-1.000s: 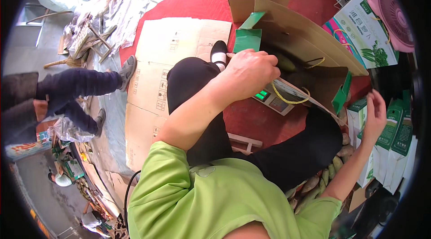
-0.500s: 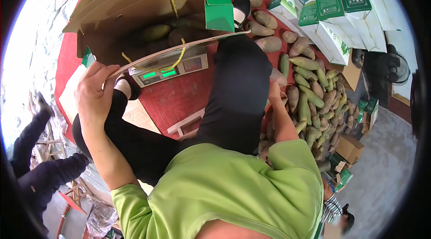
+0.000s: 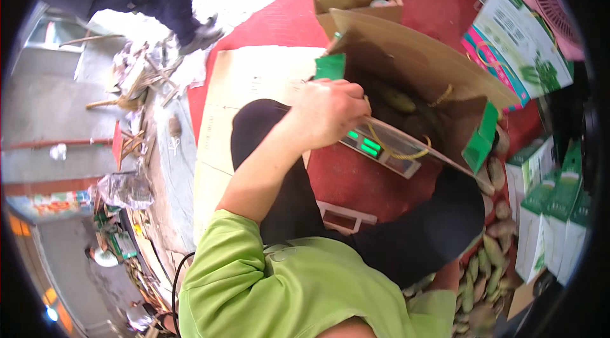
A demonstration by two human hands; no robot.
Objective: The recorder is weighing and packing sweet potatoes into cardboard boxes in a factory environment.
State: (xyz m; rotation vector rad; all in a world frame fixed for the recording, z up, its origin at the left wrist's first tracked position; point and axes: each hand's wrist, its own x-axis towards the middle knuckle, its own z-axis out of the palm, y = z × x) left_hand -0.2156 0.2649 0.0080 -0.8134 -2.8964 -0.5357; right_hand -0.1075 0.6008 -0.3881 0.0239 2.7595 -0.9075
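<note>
- Our left hand [image 3: 327, 112] curls, fingers pinching the flat near edge of the open cardboard box [image 3: 413, 65], before our knees.
- Twisted yellow rope handle [image 3: 413, 155] loops over the boxy scale [image 3: 395, 165].
- Inside, we see a smooth, oblong vegetable [image 3: 399, 101].
- Our right hand is hidden; we cannot tell its fingers.

Produce-packing area (red mat [image 3: 340, 179] underfoot): lit scale [image 3: 370, 147], heaped vegetables [image 3: 468, 292], green-white cartons [image 3: 551, 217].
</note>
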